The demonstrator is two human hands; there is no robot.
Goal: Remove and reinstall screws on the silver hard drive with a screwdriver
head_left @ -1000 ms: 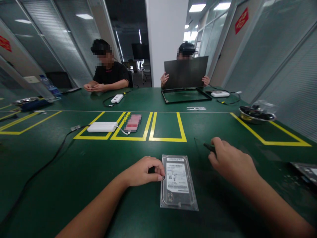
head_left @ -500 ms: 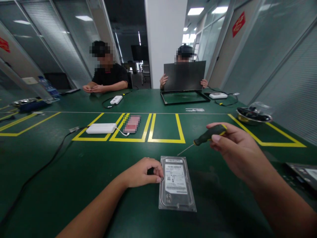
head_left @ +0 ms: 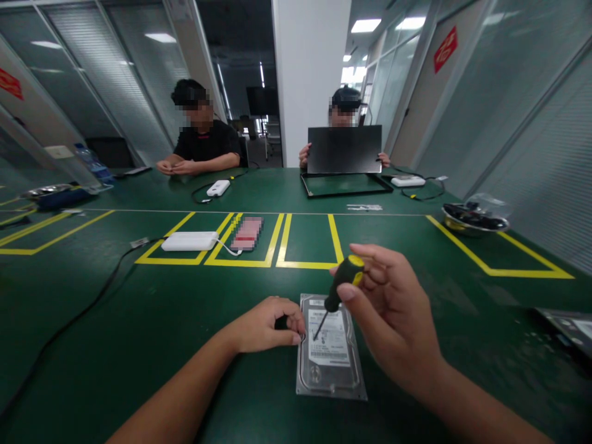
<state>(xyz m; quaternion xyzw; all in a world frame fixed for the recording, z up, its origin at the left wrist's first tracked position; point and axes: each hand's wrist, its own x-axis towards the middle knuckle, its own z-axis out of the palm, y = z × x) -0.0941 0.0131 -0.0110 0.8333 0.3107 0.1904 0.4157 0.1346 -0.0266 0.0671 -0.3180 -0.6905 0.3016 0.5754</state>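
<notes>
A silver hard drive [head_left: 330,376] with a white printed label lies flat on the green table in front of me. My left hand [head_left: 271,327] rests at its left edge, thumb and curled fingers closed against the rim; whether something small is also between the fingertips I cannot tell. In my right hand [head_left: 393,314] is a screwdriver [head_left: 340,287] with a dark green and yellow handle, gripped by thumb and fingers. Its thin shaft slants down and left over the drive's label. I cannot tell if the tip touches the label.
A white power bank [head_left: 190,241] with a cable joins a blurred pink device [head_left: 248,234] within yellow tape outlines. At right are a metal bowl [head_left: 476,222] of dark parts and another drive-like unit [head_left: 562,327]. Across the table, one person holds a dark panel [head_left: 345,150] above a black frame [head_left: 346,192]; another sits left.
My right hand has brought the screwdriver left and down, from beyond the drive's top edge to over its label. My left hand stays put. Across the table, the dark panel is slightly lower.
</notes>
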